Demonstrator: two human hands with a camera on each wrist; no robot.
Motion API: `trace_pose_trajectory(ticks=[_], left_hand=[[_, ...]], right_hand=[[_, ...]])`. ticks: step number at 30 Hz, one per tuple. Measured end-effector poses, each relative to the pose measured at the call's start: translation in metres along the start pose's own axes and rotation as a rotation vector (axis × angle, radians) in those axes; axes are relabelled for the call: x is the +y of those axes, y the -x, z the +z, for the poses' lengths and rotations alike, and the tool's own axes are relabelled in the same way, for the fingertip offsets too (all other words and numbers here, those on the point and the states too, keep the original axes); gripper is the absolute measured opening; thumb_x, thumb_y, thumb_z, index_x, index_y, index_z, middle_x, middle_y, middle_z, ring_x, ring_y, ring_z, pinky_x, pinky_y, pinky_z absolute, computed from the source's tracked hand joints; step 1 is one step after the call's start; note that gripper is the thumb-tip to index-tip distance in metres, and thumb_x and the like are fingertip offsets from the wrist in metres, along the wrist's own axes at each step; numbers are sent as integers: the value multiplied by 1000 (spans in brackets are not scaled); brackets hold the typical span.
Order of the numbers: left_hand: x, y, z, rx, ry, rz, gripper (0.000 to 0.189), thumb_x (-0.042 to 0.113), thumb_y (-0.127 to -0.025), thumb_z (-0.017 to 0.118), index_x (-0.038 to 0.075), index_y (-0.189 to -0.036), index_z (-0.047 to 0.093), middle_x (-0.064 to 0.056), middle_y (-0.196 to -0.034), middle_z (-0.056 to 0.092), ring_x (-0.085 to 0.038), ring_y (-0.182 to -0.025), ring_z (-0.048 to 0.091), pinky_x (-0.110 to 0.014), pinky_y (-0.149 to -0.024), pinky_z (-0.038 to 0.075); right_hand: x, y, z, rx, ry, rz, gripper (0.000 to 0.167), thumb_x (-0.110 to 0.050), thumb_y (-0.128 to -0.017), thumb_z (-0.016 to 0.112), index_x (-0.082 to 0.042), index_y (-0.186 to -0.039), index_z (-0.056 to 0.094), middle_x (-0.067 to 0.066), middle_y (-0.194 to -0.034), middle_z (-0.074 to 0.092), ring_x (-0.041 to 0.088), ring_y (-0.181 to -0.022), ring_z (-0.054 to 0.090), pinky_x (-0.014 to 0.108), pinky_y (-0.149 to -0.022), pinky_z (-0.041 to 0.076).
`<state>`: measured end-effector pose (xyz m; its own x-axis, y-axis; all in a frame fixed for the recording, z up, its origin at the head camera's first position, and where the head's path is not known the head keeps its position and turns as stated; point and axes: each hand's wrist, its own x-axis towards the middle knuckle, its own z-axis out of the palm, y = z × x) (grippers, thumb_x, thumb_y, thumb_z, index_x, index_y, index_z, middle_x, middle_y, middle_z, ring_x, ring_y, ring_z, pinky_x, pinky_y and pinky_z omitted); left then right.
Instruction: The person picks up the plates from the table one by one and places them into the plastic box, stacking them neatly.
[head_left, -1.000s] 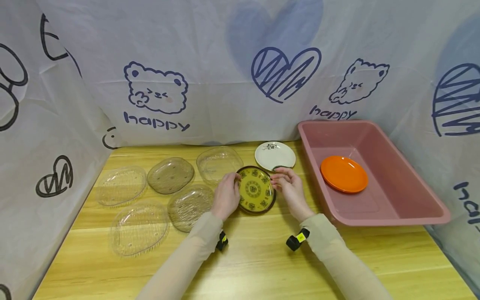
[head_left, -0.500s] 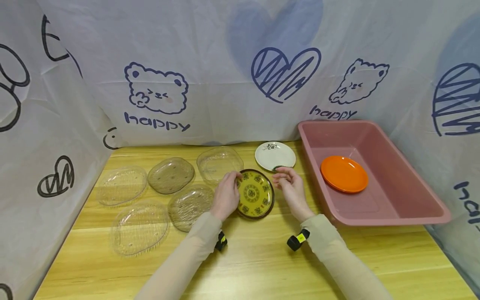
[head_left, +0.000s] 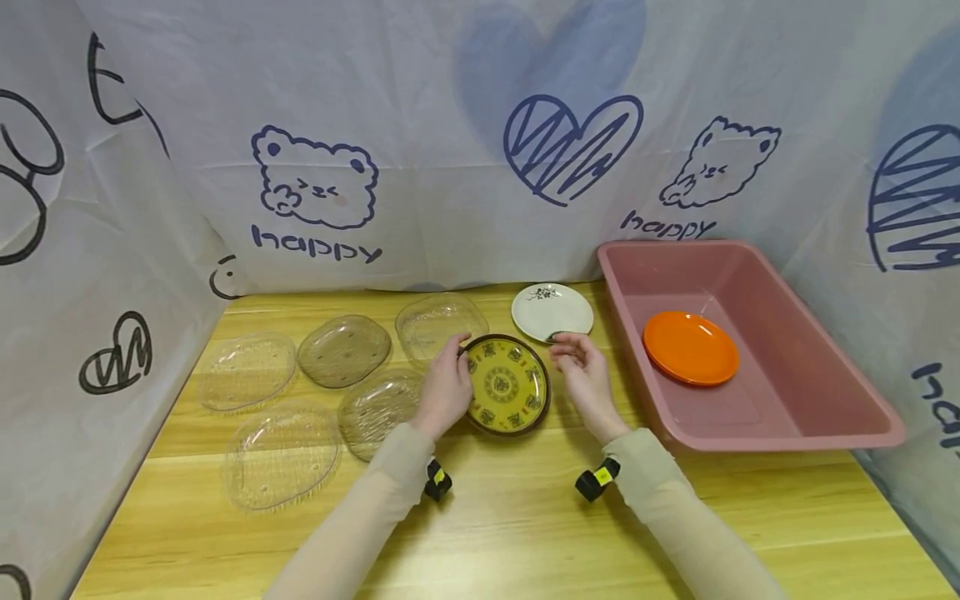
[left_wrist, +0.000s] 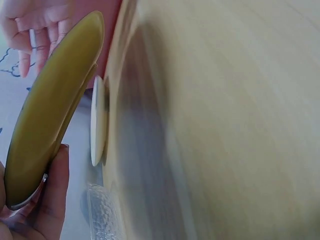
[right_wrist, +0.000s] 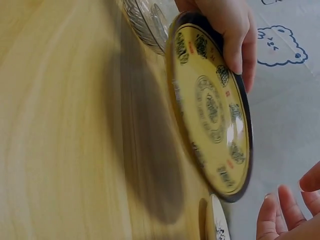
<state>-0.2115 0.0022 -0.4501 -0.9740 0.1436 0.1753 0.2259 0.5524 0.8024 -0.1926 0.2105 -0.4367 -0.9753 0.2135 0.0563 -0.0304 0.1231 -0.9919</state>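
In the head view a round yellow plate (head_left: 502,385) with a dark brown rim and printed motifs is gripped at its left edge by my left hand (head_left: 446,387). The right wrist view shows the left thumb lying on the plate's (right_wrist: 210,105) patterned face, with the plate tilted and its shadow on the table. Its plain underside fills part of the left wrist view. My right hand (head_left: 585,379) is just right of the plate, fingers loosely bent and apart from it. Behind the right fingertips lies a small white plate (head_left: 552,310) with a dark floral print.
A pink basin (head_left: 757,404) stands at the right with an orange plate (head_left: 690,348) inside. On the left of the wooden table (head_left: 495,533) lie several transparent dishes, including a brownish one (head_left: 343,350) and a clear one (head_left: 281,458). Printed cloth (head_left: 435,217) hangs behind.
The right fingers have come away from the yellow plate's edge, leaving it in the left hand. The plate dipped slightly towards me, then turned more face-up as the left hand shifted a little left.
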Motion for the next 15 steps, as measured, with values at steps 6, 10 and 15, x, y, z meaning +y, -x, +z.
trace_pose_trajectory(ticks=[6, 10, 15], left_hand=[[5, -1, -6, 7, 97, -36, 40, 10, -107, 38, 1, -145, 49, -21, -135, 62, -32, -104, 66, -46, -99, 57], [7, -1, -9, 13, 156, -73, 39, 12, -108, 37, 0, -143, 51, -22, -123, 66, -26, -91, 66, -37, -81, 60], [9, -2, -11, 19, 200, -127, 40, 15, -109, 36, 0, -143, 52, -21, -115, 67, -22, -85, 62, -34, -76, 58]], right_hand=[[-3, 0, 0, -7, 1, -16, 34, 7, -95, 46, 6, -127, 56, 28, -123, 60, 17, -101, 61, 18, -87, 53], [-5, 1, 1, -19, -1, -13, 31, -1, -100, 47, 5, -128, 56, 24, -123, 61, 9, -100, 59, 17, -85, 53], [-11, 2, 2, -27, -38, 21, 30, -10, -104, 48, 2, -130, 57, 12, -115, 62, 4, -93, 58, 15, -77, 52]])
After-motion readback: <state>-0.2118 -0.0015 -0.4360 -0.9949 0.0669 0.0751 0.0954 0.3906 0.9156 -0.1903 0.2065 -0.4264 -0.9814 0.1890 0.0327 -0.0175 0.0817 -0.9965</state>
